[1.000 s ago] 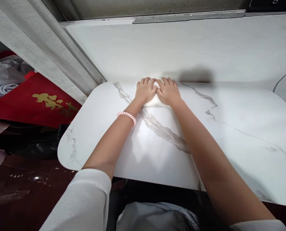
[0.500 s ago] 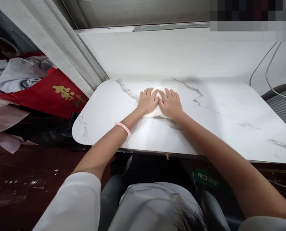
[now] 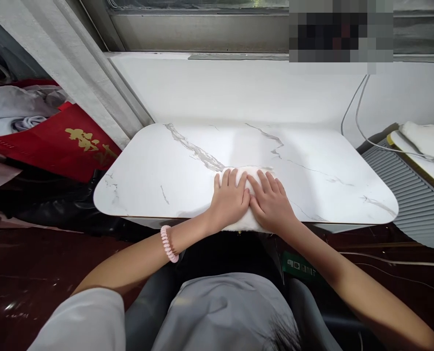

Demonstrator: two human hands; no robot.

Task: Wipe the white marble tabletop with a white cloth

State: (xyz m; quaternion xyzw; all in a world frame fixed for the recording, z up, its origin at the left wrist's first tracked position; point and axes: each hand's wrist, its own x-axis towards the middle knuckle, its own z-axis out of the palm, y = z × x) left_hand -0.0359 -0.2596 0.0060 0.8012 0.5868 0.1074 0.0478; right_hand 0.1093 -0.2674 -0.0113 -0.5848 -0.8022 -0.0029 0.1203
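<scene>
A white cloth [image 3: 243, 220] lies at the near edge of a white marble-patterned table [image 3: 158, 175], mostly hidden under both palms. My left hand [image 3: 229, 199] presses flat on its left half, fingers stretched out and slightly apart. My right hand [image 3: 271, 202] lies flat on the right half, fingers spread, touching the left hand. A pink coil band [image 3: 167, 243] circles my left wrist.
A white windowsill [image 3: 239, 87] runs behind the table. Red fabric with gold lettering [image 3: 74, 144] and grey clothes [image 3: 15, 112] are heaped at the left. A grey ribbed appliance [image 3: 410, 195] with a white pad [image 3: 425, 141] and cables [image 3: 352, 112] stands at the right. The floor is dark red.
Both hands have slid the cloth from the far side of the table toward me, down to its near edge. The view has pulled back, showing the table's right end.
</scene>
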